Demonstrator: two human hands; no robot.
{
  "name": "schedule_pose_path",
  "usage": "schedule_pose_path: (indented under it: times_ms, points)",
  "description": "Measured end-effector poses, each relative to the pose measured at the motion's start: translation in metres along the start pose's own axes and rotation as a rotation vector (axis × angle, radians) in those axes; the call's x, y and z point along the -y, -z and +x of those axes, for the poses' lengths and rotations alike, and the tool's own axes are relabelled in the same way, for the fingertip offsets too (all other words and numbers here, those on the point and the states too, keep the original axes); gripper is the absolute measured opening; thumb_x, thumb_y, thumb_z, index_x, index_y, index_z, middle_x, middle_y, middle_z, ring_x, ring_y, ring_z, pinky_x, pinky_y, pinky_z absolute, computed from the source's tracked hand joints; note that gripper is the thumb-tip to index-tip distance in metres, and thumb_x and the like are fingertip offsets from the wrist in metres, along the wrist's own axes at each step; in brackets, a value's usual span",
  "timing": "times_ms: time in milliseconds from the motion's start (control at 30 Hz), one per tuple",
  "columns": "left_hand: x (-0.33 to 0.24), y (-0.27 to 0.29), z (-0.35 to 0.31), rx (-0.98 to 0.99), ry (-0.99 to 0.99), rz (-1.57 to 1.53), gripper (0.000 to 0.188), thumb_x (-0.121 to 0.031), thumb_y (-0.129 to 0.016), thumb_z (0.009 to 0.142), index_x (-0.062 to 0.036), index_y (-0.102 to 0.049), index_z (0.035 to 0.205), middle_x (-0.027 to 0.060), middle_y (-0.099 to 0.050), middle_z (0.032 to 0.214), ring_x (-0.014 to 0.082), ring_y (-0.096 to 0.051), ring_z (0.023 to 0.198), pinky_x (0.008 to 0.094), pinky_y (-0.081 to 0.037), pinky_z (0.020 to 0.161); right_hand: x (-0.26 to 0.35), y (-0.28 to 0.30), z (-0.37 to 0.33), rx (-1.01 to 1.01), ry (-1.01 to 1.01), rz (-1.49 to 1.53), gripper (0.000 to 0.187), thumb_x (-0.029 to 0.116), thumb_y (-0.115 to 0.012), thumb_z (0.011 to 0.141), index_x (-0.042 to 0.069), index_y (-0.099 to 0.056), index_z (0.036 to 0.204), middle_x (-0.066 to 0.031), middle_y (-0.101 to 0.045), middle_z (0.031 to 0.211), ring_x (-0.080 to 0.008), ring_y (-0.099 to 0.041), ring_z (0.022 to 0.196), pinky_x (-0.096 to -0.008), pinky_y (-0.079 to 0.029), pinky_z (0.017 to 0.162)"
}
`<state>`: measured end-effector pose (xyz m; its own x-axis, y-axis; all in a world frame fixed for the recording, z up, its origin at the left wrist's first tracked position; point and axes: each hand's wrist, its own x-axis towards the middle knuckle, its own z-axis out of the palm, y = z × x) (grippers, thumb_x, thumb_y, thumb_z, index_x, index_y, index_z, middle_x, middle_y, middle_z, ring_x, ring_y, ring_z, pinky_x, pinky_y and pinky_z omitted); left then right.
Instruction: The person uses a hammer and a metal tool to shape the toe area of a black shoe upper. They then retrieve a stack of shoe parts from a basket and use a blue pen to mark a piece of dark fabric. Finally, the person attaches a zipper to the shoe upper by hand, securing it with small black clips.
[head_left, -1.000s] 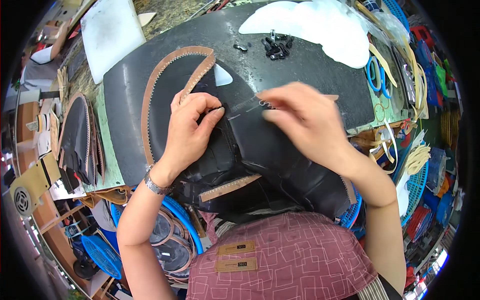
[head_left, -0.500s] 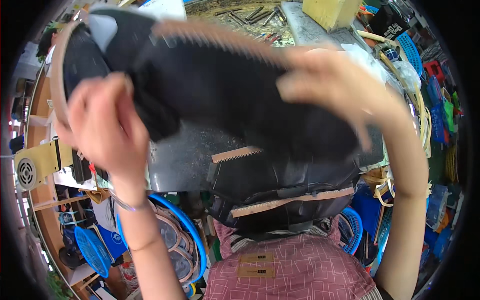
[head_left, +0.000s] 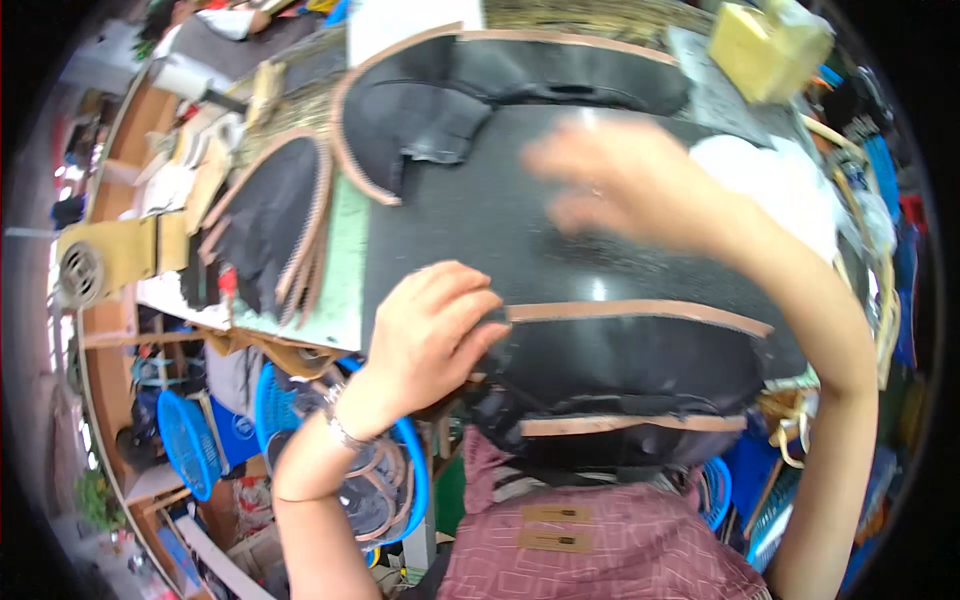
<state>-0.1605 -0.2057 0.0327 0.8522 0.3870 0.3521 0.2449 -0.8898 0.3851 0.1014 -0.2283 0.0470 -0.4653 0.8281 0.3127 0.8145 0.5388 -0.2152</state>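
My left hand [head_left: 430, 335] is at the left end of a black leather shoe-upper piece [head_left: 630, 355] with a tan edge strip, lying over the table's front edge and my lap. Its fingers are bent with a gap between thumb and forefinger, the tips beside the piece's corner. Over the middle of the dark work board [head_left: 450, 230] hovers my right hand [head_left: 620, 185], blurred by motion, fingers apart and nothing in them. A curved black upper piece [head_left: 560, 70] with tan edging lies at the back of the board. Below the near piece sits another tan-edged strip [head_left: 630, 425].
On the left lies a stack of black, tan-edged pieces [head_left: 275, 220], on a pale green mat [head_left: 345, 270]. A yellow block [head_left: 765, 50] stands at the back right, near white plastic [head_left: 770, 185]. Below left, a blue basket [head_left: 415, 480] holds several edged pieces.
The large black upper piece held up between my hands now lies at the back of the board, let go. My left hand has come down and right to the near piece; my right hand has moved slightly left.
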Motion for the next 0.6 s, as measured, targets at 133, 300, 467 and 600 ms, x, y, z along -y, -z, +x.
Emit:
schedule_pose_path:
  times_ms: [133,300,467,600]
  points:
    - [0.104,0.034,-0.047,-0.235,0.365,0.705,0.032,-0.017,-0.071,0.07,-0.0047,-0.061,0.098,0.0151,-0.059,0.104,0.0325,-0.054,0.101,0.0406,-0.043,0.089,0.062,-0.007,-0.065,0.241,-0.003,0.107,0.042,0.018,-0.071,0.068,0.008,-0.053,0.105,-0.0065,-0.053,0.091,-0.0232,-0.054,0.089,-0.0353,-0.045,0.076]
    - [0.164,0.093,-0.067,-0.151,0.653,0.474,0.017,-0.018,-0.065,0.078,-0.0043,-0.067,0.088,0.0105,-0.066,0.082,0.0305,-0.063,0.075,0.0376,-0.049,0.072,0.073,-0.014,-0.082,0.15,-0.16,0.298,0.04,0.017,-0.071,0.07,0.004,-0.056,0.105,-0.009,-0.057,0.098,-0.0264,-0.056,0.088,-0.0364,-0.047,0.077]
    - [0.064,0.096,-0.005,-0.27,0.792,-0.316,0.019,-0.02,-0.062,0.085,-0.0023,-0.069,0.088,-0.0036,-0.06,0.068,0.0028,-0.051,0.06,0.0198,-0.039,0.048,0.076,-0.012,-0.096,0.053,-0.446,0.824,0.035,0.019,-0.062,0.084,0.002,-0.054,0.114,-0.0089,-0.059,0.103,-0.0227,-0.058,0.09,-0.0324,-0.047,0.078]
    - [-0.001,0.008,0.025,-0.154,0.699,-0.912,0.018,-0.015,-0.064,0.083,-0.0006,-0.069,0.092,-0.0025,-0.064,0.077,0.0028,-0.054,0.071,0.0186,-0.044,0.065,0.084,-0.024,-0.079,-0.234,-0.901,1.532,0.047,0.024,-0.056,0.091,0.0,-0.041,0.129,-0.0095,-0.056,0.109,-0.0169,-0.057,0.096,-0.0281,-0.045,0.083]
